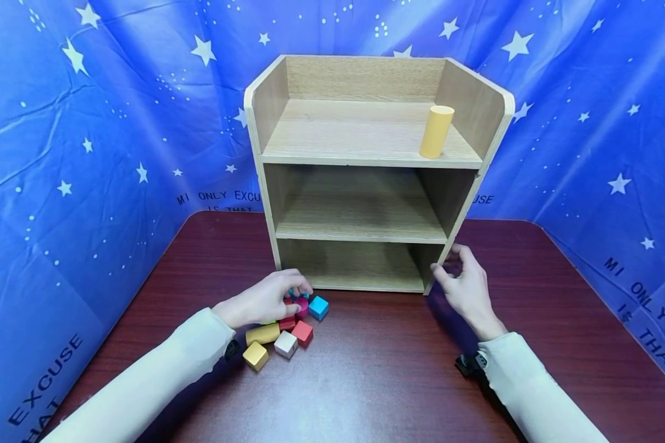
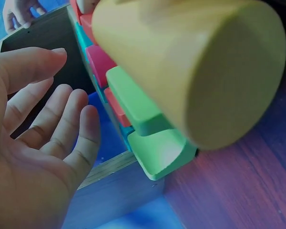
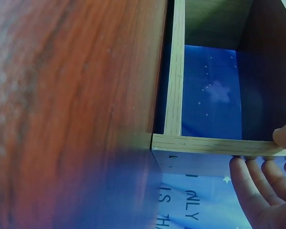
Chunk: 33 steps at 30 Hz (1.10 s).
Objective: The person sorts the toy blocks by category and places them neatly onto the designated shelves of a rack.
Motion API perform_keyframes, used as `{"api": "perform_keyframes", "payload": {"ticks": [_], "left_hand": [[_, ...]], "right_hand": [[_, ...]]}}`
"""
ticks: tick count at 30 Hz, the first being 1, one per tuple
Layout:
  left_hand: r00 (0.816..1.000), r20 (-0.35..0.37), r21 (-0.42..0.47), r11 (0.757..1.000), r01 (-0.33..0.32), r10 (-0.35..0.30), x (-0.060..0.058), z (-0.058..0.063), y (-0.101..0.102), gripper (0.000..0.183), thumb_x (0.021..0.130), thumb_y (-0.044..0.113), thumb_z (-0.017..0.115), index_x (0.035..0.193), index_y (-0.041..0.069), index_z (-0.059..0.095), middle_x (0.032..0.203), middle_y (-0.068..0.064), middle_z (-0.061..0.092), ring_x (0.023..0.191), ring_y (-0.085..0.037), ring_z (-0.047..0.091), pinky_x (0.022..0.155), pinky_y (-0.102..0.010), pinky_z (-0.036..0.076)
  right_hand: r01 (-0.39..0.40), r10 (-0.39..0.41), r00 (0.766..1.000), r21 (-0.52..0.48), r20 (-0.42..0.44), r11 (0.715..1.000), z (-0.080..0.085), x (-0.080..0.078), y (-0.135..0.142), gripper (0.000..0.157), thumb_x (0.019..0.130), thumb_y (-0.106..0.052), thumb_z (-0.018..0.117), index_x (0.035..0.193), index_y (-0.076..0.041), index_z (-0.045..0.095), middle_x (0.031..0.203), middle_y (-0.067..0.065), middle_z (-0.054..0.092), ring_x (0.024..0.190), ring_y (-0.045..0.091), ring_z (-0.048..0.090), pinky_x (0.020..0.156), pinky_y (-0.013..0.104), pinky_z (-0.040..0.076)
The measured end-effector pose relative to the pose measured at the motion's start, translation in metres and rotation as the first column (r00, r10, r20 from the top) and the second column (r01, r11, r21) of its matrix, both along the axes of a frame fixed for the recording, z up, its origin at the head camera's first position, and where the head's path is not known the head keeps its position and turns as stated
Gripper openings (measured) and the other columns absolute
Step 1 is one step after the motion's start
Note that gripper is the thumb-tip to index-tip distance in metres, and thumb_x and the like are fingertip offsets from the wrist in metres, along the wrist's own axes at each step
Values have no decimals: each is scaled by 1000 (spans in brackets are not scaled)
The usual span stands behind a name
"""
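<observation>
My left hand [image 1: 268, 296] hovers over a pile of toy blocks by the shelf's front left corner. Its fingers are loosely bent around nothing in the left wrist view. Beneath and beside it lie a magenta block [image 1: 302, 307], a blue cube [image 1: 318, 307], a red cube [image 1: 303, 333], a white cube [image 1: 286, 344], a yellow cube [image 1: 255, 356] and a lying yellow cylinder [image 1: 262, 334]. Green blocks [image 2: 136, 102] show close to the cylinder. With thumb inside and fingers outside, my right hand [image 1: 470, 292] grips the lower right side panel of a wooden shelf [image 1: 360, 132].
Another yellow cylinder [image 1: 436, 132] stands upright on the shelf's top board, near the right side. The shelf stands on a dark red-brown table [image 1: 388, 369]. Blue star-patterned cloth [image 1: 116, 123] hangs behind and at both sides.
</observation>
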State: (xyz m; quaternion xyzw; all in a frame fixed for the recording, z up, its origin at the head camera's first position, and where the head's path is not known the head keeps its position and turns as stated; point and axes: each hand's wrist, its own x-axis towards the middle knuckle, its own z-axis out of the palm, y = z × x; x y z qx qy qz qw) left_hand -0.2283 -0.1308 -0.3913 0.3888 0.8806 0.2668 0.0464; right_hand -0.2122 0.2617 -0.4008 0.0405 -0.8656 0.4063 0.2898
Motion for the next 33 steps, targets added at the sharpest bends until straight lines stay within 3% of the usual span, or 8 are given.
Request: {"api": "perform_keyframes", "payload": {"ticks": [4,10,18,25,33], "left_hand": [[999,-34,-27,1000,1,-2,-1,-3,0,33,81,8,71,113,12,65,104,0,59,94,-12,55,82,-31,48],[996,-80,-13,999,38,-39,-3,-8,1,31,78,5,71,108,9,67,100,4,58,91,-13,57,80,-30,48],[996,-90,-44,999,23,-27,-5,-12,1,30,77,7,71,106,12,67,100,6,57,86,-10,55,76,-26,47],[995,-96,-79,997,10,-17,-3,-11,2,31,77,9,72,107,14,67,99,6,56,81,-10,55,73,-26,47],[993,-112,-77,997,22,-31,-4,-14,2,29,77,10,73,104,15,67,97,7,54,79,-11,55,69,-24,46]], "right_hand": [[3,-3,1000,1,3,1000,0,0,0,35,82,-8,71,114,-5,55,97,7,65,82,-3,57,66,9,45],[4,-4,1000,-13,7,1000,0,0,-1,36,82,-8,71,115,-5,56,97,8,65,85,16,62,66,10,45],[9,-9,1000,-10,9,1000,1,0,-1,37,81,-8,72,115,-5,56,96,7,65,83,3,59,66,9,46],[1,0,1000,-16,13,1000,2,0,-1,37,82,-8,71,115,-4,56,97,8,64,87,18,63,66,9,45],[-1,1,1000,-16,6,1000,1,1,-1,36,81,-8,71,115,-4,56,97,7,64,86,18,62,66,9,45]]}}
